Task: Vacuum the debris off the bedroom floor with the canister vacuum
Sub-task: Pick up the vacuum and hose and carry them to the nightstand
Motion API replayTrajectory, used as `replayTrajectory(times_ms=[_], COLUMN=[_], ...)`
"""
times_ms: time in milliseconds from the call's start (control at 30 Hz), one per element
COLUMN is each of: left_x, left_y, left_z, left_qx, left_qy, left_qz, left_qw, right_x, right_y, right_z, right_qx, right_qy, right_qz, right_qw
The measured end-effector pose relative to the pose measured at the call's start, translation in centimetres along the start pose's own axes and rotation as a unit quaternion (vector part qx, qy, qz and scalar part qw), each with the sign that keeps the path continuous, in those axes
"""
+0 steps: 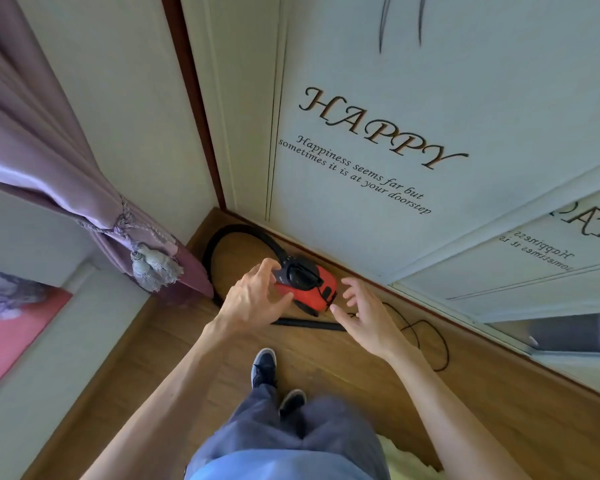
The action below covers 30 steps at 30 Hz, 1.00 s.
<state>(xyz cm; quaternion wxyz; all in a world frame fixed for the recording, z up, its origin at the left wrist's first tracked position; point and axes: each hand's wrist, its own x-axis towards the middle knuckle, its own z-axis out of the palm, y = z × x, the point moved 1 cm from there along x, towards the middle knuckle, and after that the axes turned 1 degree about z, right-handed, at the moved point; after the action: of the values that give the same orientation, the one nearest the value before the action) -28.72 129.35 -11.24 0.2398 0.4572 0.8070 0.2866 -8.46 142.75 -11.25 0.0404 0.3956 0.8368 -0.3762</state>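
A red and black canister vacuum [307, 282] sits on the wooden floor [326, 358] against the wardrobe base. Its black hose [219, 237] loops back into the corner, and a black wand tube [309, 323] lies flat in front of it. A thin black power cord [426, 337] coils on the floor to the right. My left hand [253, 299] hovers over the vacuum's left side with fingers spread. My right hand [364, 313] is just right of the vacuum, fingers apart, holding nothing. No debris is clear to see.
A white wardrobe door [378, 98] with "HAPPY" lettering stands behind the vacuum. A purple curtain [94, 202] with a tassel hangs at left. A mirrored door [534, 258] is at right. My two feet in dark shoes [264, 365] stand on the floor below the hands.
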Motion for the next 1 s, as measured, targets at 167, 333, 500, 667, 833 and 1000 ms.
replayTrajectory(times_ms=[167, 333, 500, 667, 833, 1000], left_x=[1.8, 3.6, 5.6, 8.3, 10.1, 11.3], left_y=[-1.7, -3.6, -4.8, -7.6, -11.3, -16.5], left_z=[1.8, 5.2, 10.7, 17.6, 24.4, 31.8], left_qx=[-0.005, -0.016, -0.037, -0.084, -0.119, -0.149], left_qy=[0.01, 0.038, 0.066, 0.11, 0.136, 0.13], left_qz=[-0.048, -0.132, -0.223, -0.299, -0.345, -0.374], left_qw=[0.999, 0.99, 0.972, 0.944, 0.921, 0.906], right_x=[4.8, 10.2, 17.4, 24.3, 29.3, 33.5], right_y=[2.0, 4.3, 8.9, 14.8, 19.8, 24.2], right_z=[-0.1, -0.1, 1.4, 4.5, 8.9, 14.4], right_qx=[-0.008, -0.031, -0.045, -0.062, -0.068, -0.065], right_qy=[-0.055, -0.127, -0.189, -0.235, -0.248, -0.239], right_qz=[-0.018, -0.039, -0.074, -0.096, -0.1, -0.096], right_qw=[0.998, 0.991, 0.978, 0.965, 0.961, 0.964])
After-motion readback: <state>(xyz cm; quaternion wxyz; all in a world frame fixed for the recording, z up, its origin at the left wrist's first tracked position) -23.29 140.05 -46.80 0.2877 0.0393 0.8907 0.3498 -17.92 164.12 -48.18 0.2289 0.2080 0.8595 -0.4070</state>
